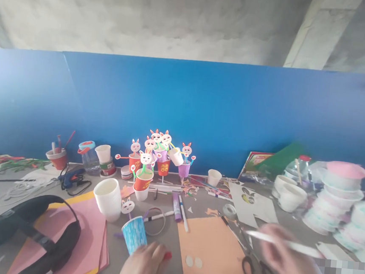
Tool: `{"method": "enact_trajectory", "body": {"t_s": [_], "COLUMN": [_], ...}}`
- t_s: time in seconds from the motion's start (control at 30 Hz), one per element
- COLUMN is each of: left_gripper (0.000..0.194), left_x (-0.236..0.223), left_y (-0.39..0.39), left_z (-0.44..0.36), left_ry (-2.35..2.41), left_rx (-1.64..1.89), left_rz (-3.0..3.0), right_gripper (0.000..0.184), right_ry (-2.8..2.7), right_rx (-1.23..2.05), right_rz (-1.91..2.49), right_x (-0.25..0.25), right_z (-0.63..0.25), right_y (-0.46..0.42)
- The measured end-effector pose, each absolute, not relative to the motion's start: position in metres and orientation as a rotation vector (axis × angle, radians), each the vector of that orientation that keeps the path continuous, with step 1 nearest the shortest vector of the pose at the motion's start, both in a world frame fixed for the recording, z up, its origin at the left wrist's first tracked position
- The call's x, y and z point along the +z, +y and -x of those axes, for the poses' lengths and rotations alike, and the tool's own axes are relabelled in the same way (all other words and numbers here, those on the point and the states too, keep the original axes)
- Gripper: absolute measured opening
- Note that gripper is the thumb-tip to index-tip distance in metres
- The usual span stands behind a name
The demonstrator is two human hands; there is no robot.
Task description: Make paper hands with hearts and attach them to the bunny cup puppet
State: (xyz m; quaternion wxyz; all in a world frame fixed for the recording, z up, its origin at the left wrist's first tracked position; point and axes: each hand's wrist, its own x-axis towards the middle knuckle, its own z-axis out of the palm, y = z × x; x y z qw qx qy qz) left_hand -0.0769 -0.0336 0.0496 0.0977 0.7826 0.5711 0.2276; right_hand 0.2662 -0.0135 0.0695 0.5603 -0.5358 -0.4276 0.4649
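My left hand (pixel 143 265) is closed low in the middle, its fingers curled by the lower part of a blue-streaked paper cup (pixel 134 231). A small red piece, apparently a marker cap (pixel 167 256), pokes out at its fingertips. The cup leans and carries a white rabbit face (pixel 128 207). My right hand (pixel 282 254), blurred by motion, grips a white marker (pixel 297 246) above black-handled scissors (pixel 262 272). Between the hands, two small white paper ovals (pixel 193 261) lie on an orange paper sheet (pixel 216 238).
Several rabbit-faced cups (pixel 143 178) stand at the back. On the left are a black headset-like object (pixel 27 232), pink paper (pixel 92 240), a white cup (pixel 108 198) and a blue glue gun (pixel 70 178). Stacked white-and-pink containers (pixel 337 197) stand right, beside cut white paper (pixel 256 205).
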Motion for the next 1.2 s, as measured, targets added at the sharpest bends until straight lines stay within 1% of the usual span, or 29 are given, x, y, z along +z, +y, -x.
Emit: {"method": "enact_trajectory", "body": {"t_s": [0.07, 0.1, 0.17, 0.27, 0.33, 0.43, 0.47, 0.53, 0.57, 0.67, 0.7, 0.73, 0.77, 0.87, 0.9, 1.07, 1.2], "left_gripper": [0.025, 0.03, 0.035, 0.032, 0.027, 0.015, 0.018, 0.017, 0.022, 0.054, 0.061, 0.063, 0.058, 0.023, 0.018, 0.032, 0.031], "left_x": [0.063, 0.07, 0.082, 0.081, 0.062, 0.013, -0.004, -0.03, -0.039, -0.047, -0.046, -0.046, -0.047, -0.053, -0.055, -0.057, -0.054], "left_y": [-0.011, -0.001, 0.011, 0.008, -0.004, -0.025, -0.03, -0.037, -0.039, -0.039, -0.039, -0.038, -0.038, -0.037, -0.036, -0.029, -0.027], "left_z": [0.073, 0.07, 0.064, 0.057, 0.053, 0.045, 0.042, 0.038, 0.036, 0.032, 0.032, 0.032, 0.032, 0.034, 0.035, 0.033, 0.031], "left_ry": [1.843, 1.868, 1.873, 1.868, 1.781, 1.385, 1.375, 1.497, 1.517, 1.529, 1.517, 1.499, 1.475, 1.38, 1.348, 1.22, 1.188], "left_rx": [0.375, 0.327, 0.28, 0.302, 0.349, 0.621, 0.689, 0.775, 0.771, 0.723, 0.713, 0.711, 0.719, 0.83, 0.896, 1.365, 1.286], "left_rz": [-2.585, -2.615, -2.658, -2.677, -2.695, -2.875, -2.925, -2.946, -2.955, -2.953, -2.95, -2.948, -2.954, -3.003, -3.02, -3.041, -3.088], "right_gripper": [0.031, 0.034, 0.036, 0.032, 0.033, 0.034, 0.033, 0.034, 0.034, 0.03, 0.027, 0.023, 0.02, 0.013, 0.013, 0.011, 0.012], "right_ry": [-1.18, -1.311, -1.48, -1.551, -1.534, -1.482, -1.474, -1.486, -1.496, -1.508, -1.505, -1.505, -1.505, -1.504, -1.502, -1.51, -1.508], "right_rx": [1.137, 1.173, 1.22, 1.185, 1.203, 1.278, 1.283, 1.271, 1.273, 1.336, 1.356, 1.368, 1.371, 1.339, 1.326, 1.286, 1.283], "right_rz": [1.349, 1.379, 1.34, 1.307, 1.282, 1.221, 1.217, 1.22, 1.223, 1.2, 1.199, 1.199, 1.198, 1.185, 1.178, 1.132, 1.13], "right_x": [0.058, 0.05, 0.034, 0.017, 0.013, 0.013, 0.015, 0.019, 0.021, 0.029, 0.031, 0.033, 0.034, 0.03, 0.027, 0.007, -0.002], "right_z": [-0.234, -0.218, -0.194, -0.181, -0.181, -0.183, -0.182, -0.18, -0.178, -0.173, -0.171, -0.17, -0.168, -0.163, -0.161, -0.153, -0.153], "right_y": [-0.004, -0.002, -0.003, -0.008, -0.009, -0.009, -0.009, -0.007, -0.006, -0.002, -0.001, 0.001, 0.003, 0.007, 0.008, 0.01, 0.009]}}
